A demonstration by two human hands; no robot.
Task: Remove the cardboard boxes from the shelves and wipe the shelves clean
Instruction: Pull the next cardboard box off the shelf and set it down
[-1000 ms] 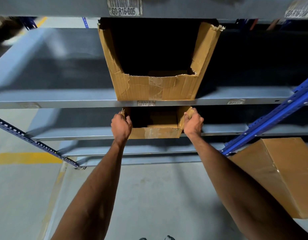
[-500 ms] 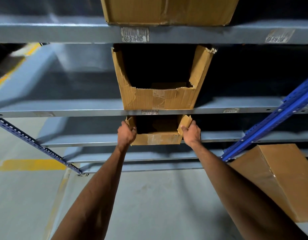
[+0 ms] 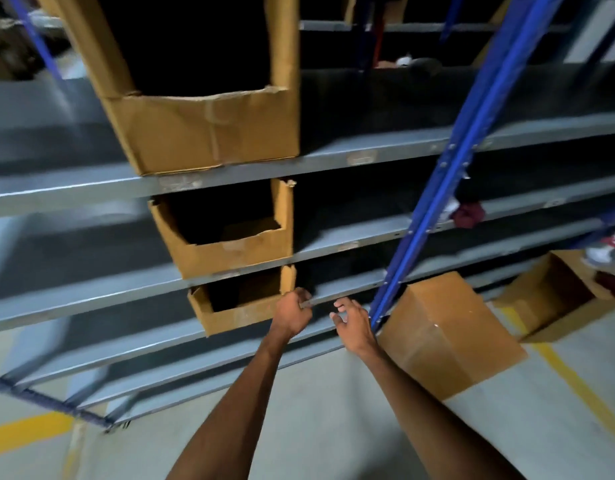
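A: In the head view, what are the hands doing?

B: The left hand point(image 3: 292, 311) is curling its fingers over the front edge of the grey metal shelf point(image 3: 351, 284), just beside the lowest open brown cardboard box point(image 3: 229, 315). The right hand point(image 3: 353, 320) is hovering near the same edge, fingers loosely apart and holding nothing.

A: Where are the boxes sitting?

B: The lowest box is standing on that grey shelf. A middle torn cardboard box point(image 3: 229, 249) and a large top cardboard box point(image 3: 209, 129) are standing on the shelves above. A closed brown cardboard box point(image 3: 448, 336) is lying tilted on the floor beside the blue upright post point(image 3: 437, 188).
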